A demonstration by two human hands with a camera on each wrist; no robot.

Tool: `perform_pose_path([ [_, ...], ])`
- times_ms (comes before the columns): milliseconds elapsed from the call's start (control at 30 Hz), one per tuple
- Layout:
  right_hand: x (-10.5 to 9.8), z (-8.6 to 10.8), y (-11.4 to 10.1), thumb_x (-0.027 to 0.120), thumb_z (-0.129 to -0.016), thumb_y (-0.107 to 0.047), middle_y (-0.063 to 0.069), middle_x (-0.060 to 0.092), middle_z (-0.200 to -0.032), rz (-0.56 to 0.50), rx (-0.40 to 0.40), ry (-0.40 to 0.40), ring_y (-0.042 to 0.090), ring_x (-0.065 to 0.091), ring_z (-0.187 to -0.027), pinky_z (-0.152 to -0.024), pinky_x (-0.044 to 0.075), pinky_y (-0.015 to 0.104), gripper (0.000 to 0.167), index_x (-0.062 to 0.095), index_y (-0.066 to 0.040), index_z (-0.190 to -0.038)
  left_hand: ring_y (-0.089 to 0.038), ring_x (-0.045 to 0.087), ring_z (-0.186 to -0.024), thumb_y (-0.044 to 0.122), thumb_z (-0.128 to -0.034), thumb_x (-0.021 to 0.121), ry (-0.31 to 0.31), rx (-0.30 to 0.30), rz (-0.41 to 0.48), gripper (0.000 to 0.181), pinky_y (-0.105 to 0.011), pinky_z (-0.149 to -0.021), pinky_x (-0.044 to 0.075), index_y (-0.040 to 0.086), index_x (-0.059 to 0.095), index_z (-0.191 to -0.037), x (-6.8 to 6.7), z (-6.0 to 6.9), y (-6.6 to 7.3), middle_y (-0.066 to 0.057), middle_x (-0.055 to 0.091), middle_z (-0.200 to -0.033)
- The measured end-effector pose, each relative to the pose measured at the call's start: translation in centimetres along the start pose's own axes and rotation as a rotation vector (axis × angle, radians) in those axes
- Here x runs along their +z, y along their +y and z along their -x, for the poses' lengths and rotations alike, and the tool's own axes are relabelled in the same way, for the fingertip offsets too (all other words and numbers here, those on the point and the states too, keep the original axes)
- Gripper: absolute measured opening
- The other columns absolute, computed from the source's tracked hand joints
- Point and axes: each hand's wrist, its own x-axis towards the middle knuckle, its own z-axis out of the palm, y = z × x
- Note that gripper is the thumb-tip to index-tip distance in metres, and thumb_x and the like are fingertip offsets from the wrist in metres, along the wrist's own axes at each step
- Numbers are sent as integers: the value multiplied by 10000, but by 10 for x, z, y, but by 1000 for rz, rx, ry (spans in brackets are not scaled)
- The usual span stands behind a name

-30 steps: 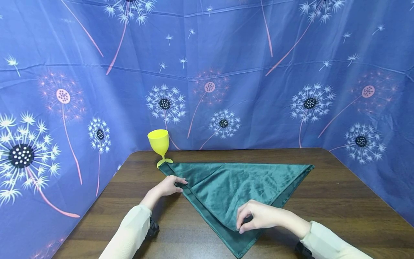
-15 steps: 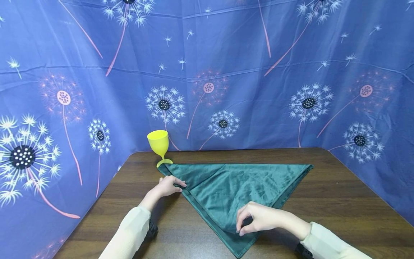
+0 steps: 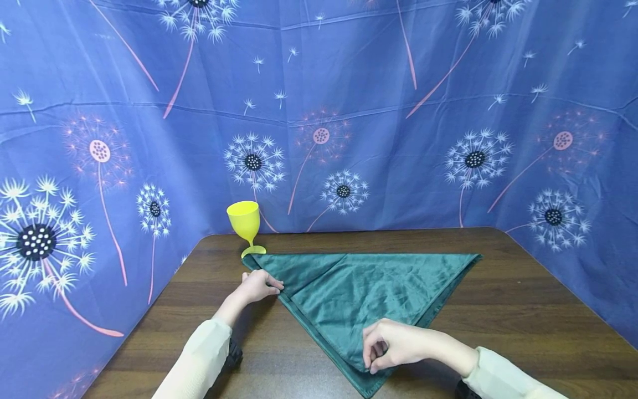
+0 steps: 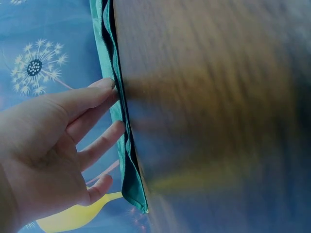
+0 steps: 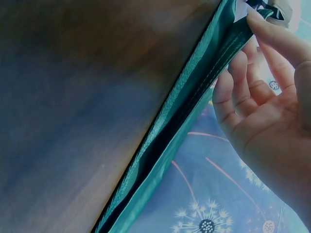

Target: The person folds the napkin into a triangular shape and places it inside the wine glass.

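Note:
A dark green satiny cloth [image 3: 379, 293] lies folded into a triangle on the table, one corner toward me. At its left edge my left hand [image 3: 256, 286] pinches the cloth between thumb and fingers; the left wrist view shows this hand [image 4: 53, 141] at the layered edge. Over the near corner, my right hand [image 3: 396, 346] pinches the upper layer's corner. In the right wrist view this hand [image 5: 272, 107] holds the hemmed corner slightly raised, with a gap between the layers. A yellow goblet [image 3: 245, 220] stands upright by the cloth's far left corner.
The brown wooden table [image 3: 528, 310] has bare wood right of the cloth and in front of my left hand. A blue dandelion-print curtain [image 3: 399, 138] hangs behind and at both sides. The goblet's foot is close to the cloth's corner.
My right hand has moved slightly toward me, bringing the upper layer's corner nearer the lower one. My left thumb and fingers have drawn together on the left edge. The goblet stays put.

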Motion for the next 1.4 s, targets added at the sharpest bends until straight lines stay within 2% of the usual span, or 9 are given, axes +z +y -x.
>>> perform_pose_path([
  [167, 2, 0, -3, 712, -818, -112, -17, 610, -782, -5, 4, -21, -130, 462, -689, -570, 469, 119, 51, 667, -135, -829, -214, 631, -1007, 126, -737, 769, 22, 1, -2, 177, -533, -875, 248, 184, 772, -904, -2, 1, 0, 29, 733, -959],
  [333, 4, 0, -3, 710, -821, -137, -16, 615, -788, -21, 22, -44, -131, 466, -701, -580, 470, 119, 44, 666, -130, -823, -183, 570, -900, 122, -677, 816, -10, 7, 30, 313, -438, -792, 250, 187, 749, -976, 0, 1, 0, 21, 698, -1003],
  [433, 5, 0, -2, 711, -819, -164, -33, 608, -799, -9, 28, -39, -118, 474, -731, -622, 475, 126, 40, 681, -137, -819, -199, 572, -935, 107, -676, 814, -17, 23, 44, 316, -483, -839, 274, 167, 749, -980, 1, 1, -1, 14, 671, -1010],
  [633, 7, 3, -4, 720, -799, -284, -60, 549, -1087, 102, 107, -14, 55, 487, -1047, -875, 434, 245, 54, 693, -238, -793, -210, 575, -984, 124, -701, 801, -34, 36, 49, 266, -627, -911, 265, 158, 759, -961, 1, 1, -2, 12, 639, -976],
  [800, 6, 4, -6, 720, -793, -315, -36, 515, -1229, 134, 164, -22, 164, 472, -1146, -909, 428, 308, 75, 682, -260, -758, -204, 572, -969, 128, -694, 807, -28, 31, 50, 246, -637, -920, 264, 168, 762, -932, 2, 0, -2, 18, 629, -960],
  [1067, -2, -1, 3, 748, -762, -274, -12, 537, -1221, 147, 174, -23, 179, 498, -1141, -926, 435, 301, 85, 679, -235, -732, -190, 583, -972, 162, -700, 806, 10, -4, -1, 194, -462, -847, 331, 217, 760, -881, 4, -7, -1, 32, 656, -979],
  [1167, -6, -3, 8, 757, -751, -255, 11, 549, -1215, 154, 167, -11, 199, 518, -1135, -931, 441, 311, 88, 679, -221, -731, -206, 589, -978, 161, -711, 798, 17, 8, -17, 208, -431, -815, 352, 198, 758, -912, 4, -9, -3, 16, 661, -993],
  [1267, -9, -3, 11, 753, -757, -260, 13, 549, -1225, 138, 191, -11, 216, 518, -1147, -940, 442, 326, 87, 679, -223, -733, -235, 586, -1032, 160, -725, 786, 14, 28, -33, 226, -485, -858, 390, 174, 752, -948, 4, -11, -4, -11, 659, -1015],
  [1400, -10, -3, 11, 743, -776, -261, 14, 549, -1236, 129, 214, -19, 228, 515, -1159, -940, 447, 330, 79, 679, -229, -742, -282, 593, -1025, 120, -734, 772, 7, 93, -14, 234, -468, -908, 440, 104, 743, -966, 1, -13, -6, -66, 657, -1012],
])
